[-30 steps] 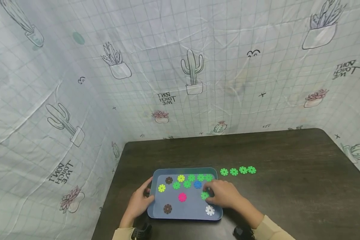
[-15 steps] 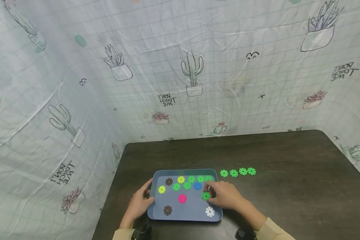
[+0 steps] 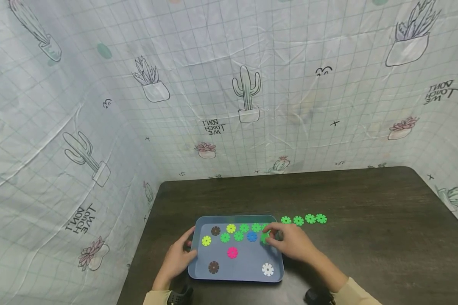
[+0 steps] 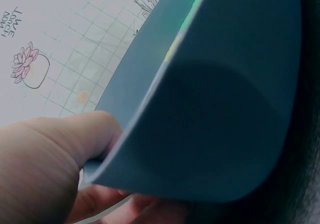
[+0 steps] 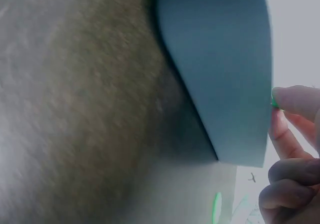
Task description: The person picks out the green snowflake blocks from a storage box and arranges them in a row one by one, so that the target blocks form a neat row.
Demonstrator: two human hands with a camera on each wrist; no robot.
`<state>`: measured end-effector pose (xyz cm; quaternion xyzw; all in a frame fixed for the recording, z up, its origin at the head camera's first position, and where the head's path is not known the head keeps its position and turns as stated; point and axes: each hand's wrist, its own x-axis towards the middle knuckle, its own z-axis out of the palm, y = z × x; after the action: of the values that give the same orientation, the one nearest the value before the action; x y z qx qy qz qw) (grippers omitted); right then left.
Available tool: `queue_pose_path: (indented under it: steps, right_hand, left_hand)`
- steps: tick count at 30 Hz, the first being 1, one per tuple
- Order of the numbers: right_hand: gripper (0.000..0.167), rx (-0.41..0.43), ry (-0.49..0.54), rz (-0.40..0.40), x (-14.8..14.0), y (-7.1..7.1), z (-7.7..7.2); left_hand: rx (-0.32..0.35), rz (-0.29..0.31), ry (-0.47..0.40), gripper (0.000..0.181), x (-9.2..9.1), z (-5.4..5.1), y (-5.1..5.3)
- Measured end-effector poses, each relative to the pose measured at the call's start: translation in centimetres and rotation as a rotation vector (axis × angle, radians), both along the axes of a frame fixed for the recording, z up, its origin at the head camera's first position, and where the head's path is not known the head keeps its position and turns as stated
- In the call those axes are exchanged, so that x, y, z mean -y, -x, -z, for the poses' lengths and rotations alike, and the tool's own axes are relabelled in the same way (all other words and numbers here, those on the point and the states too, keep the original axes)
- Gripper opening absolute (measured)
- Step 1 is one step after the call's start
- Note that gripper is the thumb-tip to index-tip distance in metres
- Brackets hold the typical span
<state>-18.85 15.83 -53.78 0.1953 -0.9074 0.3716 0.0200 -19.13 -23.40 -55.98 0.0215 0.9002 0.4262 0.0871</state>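
a green disc is pinched, tips nearly together, in the fingers of the right hand, over the tray gripped by the left hand. lifting-out seems in hand; clearing the rim, perhaps towards the green row right of the fingers, is probably called for.

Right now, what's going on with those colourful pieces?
A person's right hand pinches a green notched disc at the right of the tray, while their left hand grips its left rim. Outside the tray, four green discs lie in a row on the table. Inside are more discs in green, yellow, brown, blue, pink and white.
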Motion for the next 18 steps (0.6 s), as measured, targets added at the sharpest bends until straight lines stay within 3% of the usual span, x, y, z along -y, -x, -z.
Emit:
queue_pose_path:
  steps: [6, 18]
  right_hand:
    - [0.018, 0.048, 0.103, 0.107, -2.0, 0.6, -0.6]
    - [0.021, 0.025, 0.090, 0.358, -9.2, 1.0, -0.8]
  left_hand:
    - [0.000, 0.004, 0.000, 0.076, 0.0, 0.0, 0.0]
    - [0.004, 0.015, -0.003, 0.076, 0.1, -0.2, -0.1]
